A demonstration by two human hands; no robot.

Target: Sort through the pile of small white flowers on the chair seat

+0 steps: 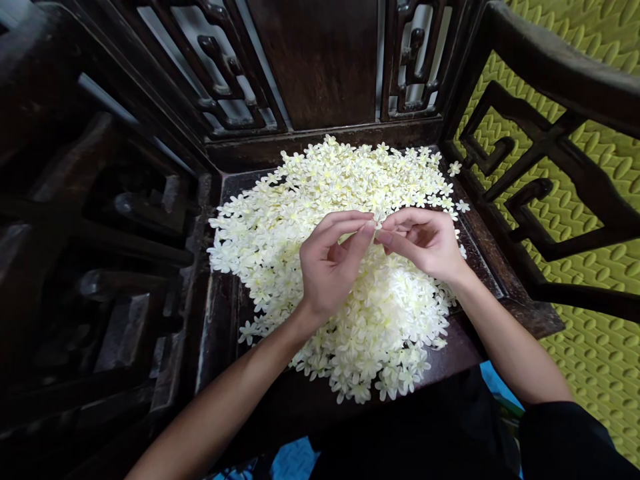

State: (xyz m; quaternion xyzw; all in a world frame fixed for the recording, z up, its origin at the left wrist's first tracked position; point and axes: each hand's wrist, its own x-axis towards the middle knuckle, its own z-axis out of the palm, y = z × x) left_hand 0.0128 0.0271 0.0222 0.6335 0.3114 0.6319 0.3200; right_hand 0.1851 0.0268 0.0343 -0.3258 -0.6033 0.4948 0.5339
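My left hand (330, 267) is closed in a pinch, its thumb and fingertips on a small white flower (379, 219). From the other side my right hand (427, 241) pinches at the same flower, so the fingertips of both hands nearly meet. The fingers partly cover this flower, and its far details are too small to make out. Below and around both hands spreads a large heap of loose white flowers (280, 233) with pale yellow centres. They lie on the dark wooden seat (227, 307) of a chair.
A carved wooden backrest (320, 67) rises behind the heap. Openwork armrests stand at the left (135, 207) and right (565, 147). A few single flowers (463, 206) lie near the right edge. Yellow-green textured matting (590, 373) shows beyond, with blue flooring (295, 459) below.
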